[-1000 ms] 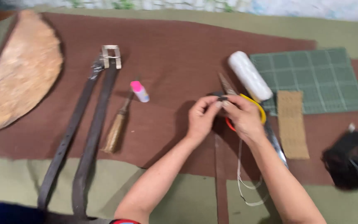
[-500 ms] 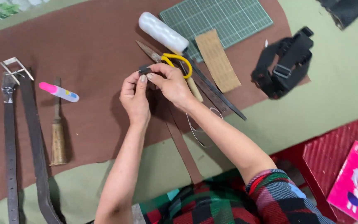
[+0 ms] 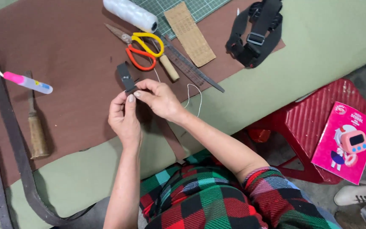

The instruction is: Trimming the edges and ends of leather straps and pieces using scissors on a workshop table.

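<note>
Both hands meet over the brown leather sheet (image 3: 64, 51) that covers the desk (image 3: 318, 46). The left hand (image 3: 124, 121) and the right hand (image 3: 159, 99) pinch the lower end of a short dark leather strip (image 3: 125, 77) between thumb and fingertips, so that the strip stands up out of them, tilted to the left. A thin white thread (image 3: 195, 95) loops out from beside the right wrist; whether it is tied to the strip cannot be told.

The grip is small and sits at the very end of the strip, so I judge it could twist or slip free if either pinch loosens. The loose thread lies near the forearm and could snag on it and drag.

Just above the hands lie scissors (image 3: 142, 48) with yellow and orange handles, blades pointing away, beside a wooden-handled tool (image 3: 169, 68) and a metal ruler (image 3: 193, 70); a careless reach could knock them. A white spool (image 3: 130, 13) lies farther up. Well to the left are a pink-capped tube (image 3: 27, 82) and a long belt (image 3: 9, 140).
</note>
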